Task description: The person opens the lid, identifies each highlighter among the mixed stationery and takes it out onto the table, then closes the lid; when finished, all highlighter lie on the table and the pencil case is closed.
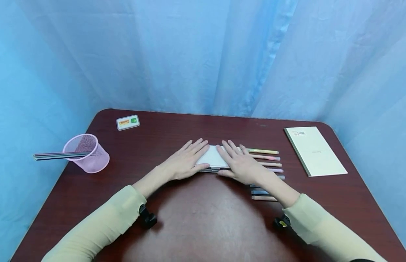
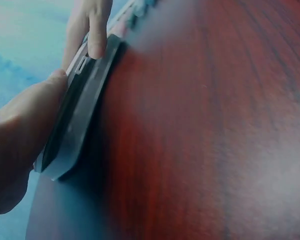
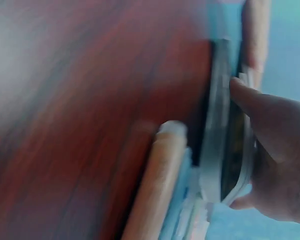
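A flat white-lidded case (image 1: 213,157) with a small front clasp lies at the middle of the table. My left hand (image 1: 185,160) rests palm down on its left part, fingers extended. On its right part lies my right hand (image 1: 241,163), fingers also straight and spread. The left wrist view shows the case's dark front side (image 2: 82,112), with a thumb near the clasp (image 2: 81,65). In the right wrist view, a dark band separates the lid from the pale base (image 3: 215,130). Whatever the case contains is hidden.
Several pastel pens (image 1: 265,164) lie in a row right of the case, partly under my right forearm. A pink mesh pen cup (image 1: 99,158) lies tipped at left with thin sticks (image 1: 55,155) poking out. A small card (image 1: 128,122) and a cream notebook (image 1: 315,151) lie farther off.
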Motion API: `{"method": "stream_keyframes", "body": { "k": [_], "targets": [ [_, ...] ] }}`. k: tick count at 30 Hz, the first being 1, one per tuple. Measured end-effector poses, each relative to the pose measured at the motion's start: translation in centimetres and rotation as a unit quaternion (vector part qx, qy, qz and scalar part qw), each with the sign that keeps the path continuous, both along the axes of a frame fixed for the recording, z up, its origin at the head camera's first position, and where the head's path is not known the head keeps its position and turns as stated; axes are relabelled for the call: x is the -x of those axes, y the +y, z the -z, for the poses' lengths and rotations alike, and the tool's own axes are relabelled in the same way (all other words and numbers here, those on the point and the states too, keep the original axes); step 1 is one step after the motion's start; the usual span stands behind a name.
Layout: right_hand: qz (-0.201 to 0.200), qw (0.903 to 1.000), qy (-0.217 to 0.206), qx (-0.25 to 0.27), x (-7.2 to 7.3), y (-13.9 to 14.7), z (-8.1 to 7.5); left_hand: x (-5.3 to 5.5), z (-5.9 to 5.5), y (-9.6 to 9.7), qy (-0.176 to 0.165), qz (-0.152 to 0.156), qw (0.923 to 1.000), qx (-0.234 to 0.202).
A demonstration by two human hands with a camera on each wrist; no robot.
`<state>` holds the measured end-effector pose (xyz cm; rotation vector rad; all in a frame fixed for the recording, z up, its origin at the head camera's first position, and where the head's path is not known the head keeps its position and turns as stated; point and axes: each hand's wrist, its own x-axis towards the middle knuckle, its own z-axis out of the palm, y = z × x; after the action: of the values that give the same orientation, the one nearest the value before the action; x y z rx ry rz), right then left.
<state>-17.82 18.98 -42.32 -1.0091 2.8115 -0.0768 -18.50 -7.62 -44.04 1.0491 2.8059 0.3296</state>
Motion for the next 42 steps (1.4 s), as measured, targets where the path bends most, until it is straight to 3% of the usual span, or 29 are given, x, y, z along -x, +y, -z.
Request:
{"method": "stream_keyframes", "body": {
  "k": [7, 13, 33, 38, 42],
  "targets": [
    [-0.035, 0.9938, 0.088, -0.057, -0.3, -0.5, 1.1, -0.5, 0.8, -0.1, 0.058, 0.021, 0.9978, 0.023],
    [-0.045, 0.9884, 0.125, -0.074, -0.4, -0.5, 1.6, -0.6, 1.3, -0.1, 0.099, 0.034, 0.9934, 0.047],
    [-0.041, 0.9872, 0.128, -0.086, -1.0, -0.4, 1.9, -0.8, 2.0, 0.2, 0.113, 0.033, 0.9913, 0.059],
    [-0.028, 0.9928, 0.099, -0.061, -1.0, 0.0, 1.8, -0.8, 1.6, 0.1, 0.107, 0.034, 0.9922, 0.054],
    [-0.011, 0.9963, 0.08, -0.029, -0.9, 1.1, 1.2, -0.8, 0.7, -0.7, 0.099, 0.015, 0.9946, 0.027]
  ]
}}
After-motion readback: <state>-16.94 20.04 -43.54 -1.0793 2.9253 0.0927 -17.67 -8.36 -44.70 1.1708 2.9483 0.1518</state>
